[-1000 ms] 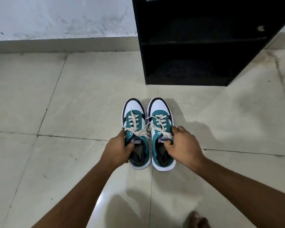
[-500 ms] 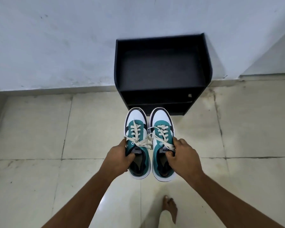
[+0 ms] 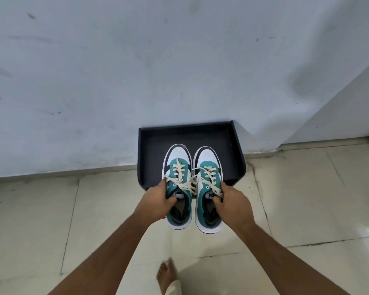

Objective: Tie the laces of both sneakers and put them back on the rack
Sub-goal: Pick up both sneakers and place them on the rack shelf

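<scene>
I hold a pair of teal, white and black sneakers side by side in the air, toes pointing away from me. My left hand (image 3: 156,202) grips the left sneaker (image 3: 178,167) at its collar, thumb inside the opening. My right hand (image 3: 232,203) grips the right sneaker (image 3: 207,165) the same way. Both have cream laces tied in bows over the tongues. The toes hang above the top shelf of the black rack (image 3: 234,158), which stands against the wall; the heels stick out in front of its front edge.
A pale wall (image 3: 136,71) rises directly behind the rack, with a corner at the right. Beige floor tiles (image 3: 41,220) spread on both sides. My bare foot (image 3: 167,275) stands on the floor below the sneakers.
I have stood up and lifted both sneakers from the floor. They now hover over the top of the rack, and the view looks down on it from above.
</scene>
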